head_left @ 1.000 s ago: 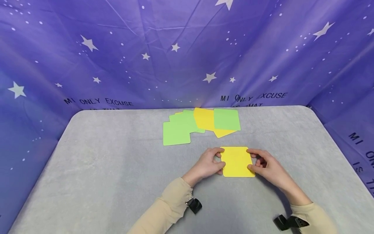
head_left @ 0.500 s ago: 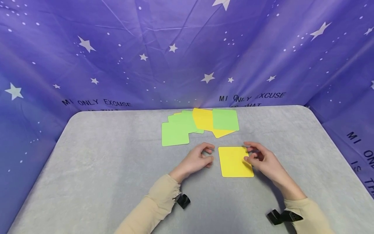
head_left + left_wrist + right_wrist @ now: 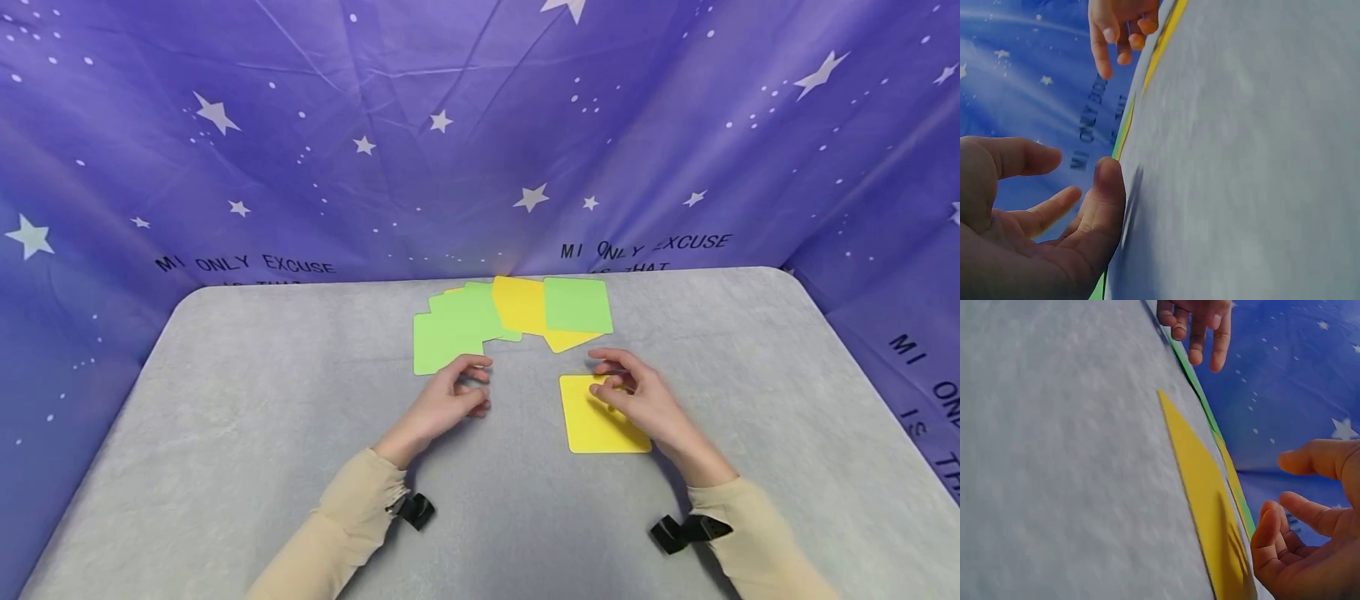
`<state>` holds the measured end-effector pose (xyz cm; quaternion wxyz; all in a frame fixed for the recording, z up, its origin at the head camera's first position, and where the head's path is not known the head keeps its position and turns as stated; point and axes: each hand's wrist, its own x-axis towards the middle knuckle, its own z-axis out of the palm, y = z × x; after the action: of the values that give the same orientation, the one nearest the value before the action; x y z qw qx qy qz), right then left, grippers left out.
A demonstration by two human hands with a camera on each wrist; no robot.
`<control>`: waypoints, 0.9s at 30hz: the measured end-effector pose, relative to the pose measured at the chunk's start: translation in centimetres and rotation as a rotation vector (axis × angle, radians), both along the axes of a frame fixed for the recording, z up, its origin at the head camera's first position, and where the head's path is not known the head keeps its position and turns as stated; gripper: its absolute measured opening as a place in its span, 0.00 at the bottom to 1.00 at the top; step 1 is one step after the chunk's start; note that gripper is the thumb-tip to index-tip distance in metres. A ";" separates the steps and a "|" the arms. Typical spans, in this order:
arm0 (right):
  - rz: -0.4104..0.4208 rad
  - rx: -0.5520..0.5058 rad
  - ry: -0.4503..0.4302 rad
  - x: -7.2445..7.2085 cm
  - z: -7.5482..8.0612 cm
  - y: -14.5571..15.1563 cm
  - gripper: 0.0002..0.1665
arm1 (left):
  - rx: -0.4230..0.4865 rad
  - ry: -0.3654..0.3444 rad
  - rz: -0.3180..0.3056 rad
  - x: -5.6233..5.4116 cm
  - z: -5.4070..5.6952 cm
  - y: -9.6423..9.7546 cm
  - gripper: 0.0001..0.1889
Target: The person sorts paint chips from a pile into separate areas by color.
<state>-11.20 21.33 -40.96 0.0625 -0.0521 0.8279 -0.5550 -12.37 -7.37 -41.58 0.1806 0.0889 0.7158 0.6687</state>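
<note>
A square yellow card lies flat on the grey table, right of centre. Over its upper right part hovers my right hand, fingers loosely curved and holding nothing; its shadow falls on the card in the right wrist view. My left hand is to the left, near the lower edge of the leftmost green card, with thumb and fingers apart and nothing between them. In the left wrist view a gap shows between the thumb and fingers of the left hand.
Several overlapping cards run along the back of the table, among them a yellow card and a green card at the right end. A purple star-printed curtain hangs behind and at both sides.
Both hands have let go of the yellow card, which stays lying on the table. The left hand has moved away to the left; the right hand has shifted left over the card.
</note>
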 end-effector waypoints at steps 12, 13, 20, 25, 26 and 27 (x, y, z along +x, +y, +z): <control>0.057 -0.029 -0.010 -1.4 -0.2 -3.1 0.26 | -0.038 -0.017 0.110 -0.4 -0.2 -4.9 0.23; 0.061 -0.035 -0.011 -1.5 -0.2 -3.3 0.26 | -0.041 -0.014 0.115 -0.5 -0.2 -5.1 0.23; 0.115 -0.072 -0.021 -2.5 -0.1 -4.5 0.28 | -0.075 0.022 0.165 -1.1 0.2 -6.5 0.25; 0.143 -0.120 -0.018 -3.1 0.0 -5.5 0.30 | -0.112 0.039 0.205 -1.7 0.5 -7.1 0.25; 0.148 -0.131 -0.019 -3.2 0.0 -5.7 0.30 | -0.122 0.040 0.209 -1.9 0.5 -7.2 0.25; 0.153 -0.144 -0.019 -3.4 0.0 -5.9 0.30 | -0.131 0.041 0.213 -2.0 0.5 -7.4 0.26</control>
<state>-14.57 15.39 -40.91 0.1086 -0.1144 0.7788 -0.6071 -14.36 -14.72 -41.06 0.0993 0.0138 0.7668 0.6340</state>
